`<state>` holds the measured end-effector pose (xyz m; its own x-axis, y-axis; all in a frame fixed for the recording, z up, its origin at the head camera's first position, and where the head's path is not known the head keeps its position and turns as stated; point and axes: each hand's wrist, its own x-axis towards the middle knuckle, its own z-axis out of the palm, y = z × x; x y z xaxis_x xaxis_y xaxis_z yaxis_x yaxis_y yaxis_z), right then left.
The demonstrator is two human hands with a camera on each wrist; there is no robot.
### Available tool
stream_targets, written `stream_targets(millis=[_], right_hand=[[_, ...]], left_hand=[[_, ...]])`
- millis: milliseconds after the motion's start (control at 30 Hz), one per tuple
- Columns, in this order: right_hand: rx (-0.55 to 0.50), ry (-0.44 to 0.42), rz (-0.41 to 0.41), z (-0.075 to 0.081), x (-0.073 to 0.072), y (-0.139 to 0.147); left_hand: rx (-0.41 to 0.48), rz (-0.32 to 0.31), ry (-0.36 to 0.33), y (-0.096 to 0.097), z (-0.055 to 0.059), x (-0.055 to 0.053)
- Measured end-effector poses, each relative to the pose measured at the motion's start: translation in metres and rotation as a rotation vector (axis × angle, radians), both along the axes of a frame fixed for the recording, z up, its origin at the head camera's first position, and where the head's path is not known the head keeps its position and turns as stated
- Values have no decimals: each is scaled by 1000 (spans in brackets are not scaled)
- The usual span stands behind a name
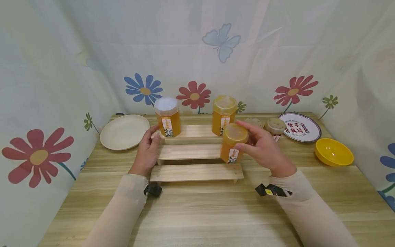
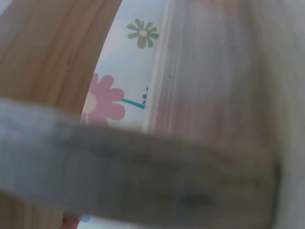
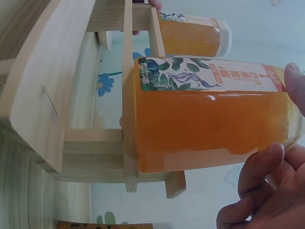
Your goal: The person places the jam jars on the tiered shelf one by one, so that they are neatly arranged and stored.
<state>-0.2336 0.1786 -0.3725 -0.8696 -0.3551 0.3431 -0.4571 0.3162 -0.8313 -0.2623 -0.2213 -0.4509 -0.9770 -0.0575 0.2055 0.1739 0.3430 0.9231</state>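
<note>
A three-step wooden stand (image 1: 197, 172) occupies the middle of the table. At its top step's left end, my left hand (image 1: 147, 151) grips the board between thumb and fingers. My right hand (image 1: 265, 151) holds an orange jar (image 1: 229, 145) near its yellow lid, over the right end of the middle step. In the right wrist view, the thumb and fingers are around the lid end of this jar (image 3: 209, 124), whose label has leaves on it. On the top step stand a white-lidded jar (image 1: 170, 120) at left and a yellow-lidded jar (image 1: 217, 118) at right.
Beyond my right hand are two jars with tan lids, one (image 1: 276, 125) partly covered by the hand. A printed plate (image 1: 311, 137) and a yellow bowl (image 1: 333, 152) lie to the right. At left is a cream plate (image 1: 124, 132). Flowered cloth (image 1: 185, 51) hangs around the table.
</note>
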Motion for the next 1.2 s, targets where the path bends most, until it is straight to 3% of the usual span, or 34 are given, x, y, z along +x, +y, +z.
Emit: stream_targets(millis=[533, 967, 1200], right_hand=[[-35, -46, 5, -3, 2, -16], [-46, -35, 57, -4, -1, -27], [-8, 18, 62, -4, -2, -38]], left_hand=[[4, -5, 18, 0, 0, 0], [-12, -6, 16, -2, -3, -2], [-12, -16, 16, -2, -3, -2]])
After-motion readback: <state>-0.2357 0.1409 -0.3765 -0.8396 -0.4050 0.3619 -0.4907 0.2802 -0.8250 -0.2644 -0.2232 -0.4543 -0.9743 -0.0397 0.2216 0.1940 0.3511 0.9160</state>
